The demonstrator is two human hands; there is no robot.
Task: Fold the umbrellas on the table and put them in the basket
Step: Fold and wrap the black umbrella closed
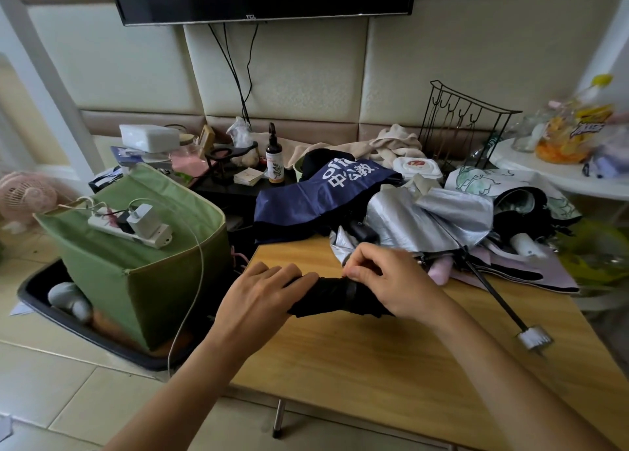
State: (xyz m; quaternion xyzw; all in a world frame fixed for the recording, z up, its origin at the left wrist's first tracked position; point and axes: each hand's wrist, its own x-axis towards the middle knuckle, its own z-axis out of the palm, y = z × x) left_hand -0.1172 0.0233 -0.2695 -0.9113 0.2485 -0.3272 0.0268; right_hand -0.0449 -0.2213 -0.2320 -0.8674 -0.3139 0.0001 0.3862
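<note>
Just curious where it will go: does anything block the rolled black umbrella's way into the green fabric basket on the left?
Yes. A white power strip with plugged chargers lies across the green fabric basket's top, its white cable hanging down the front.

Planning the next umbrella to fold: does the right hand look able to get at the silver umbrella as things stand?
Probably not yet. The right hand is pinching the strap on the black umbrella, which the left hand also grips. The silver umbrella lies just behind it, uncovered, so once freed the way looks open.
</note>
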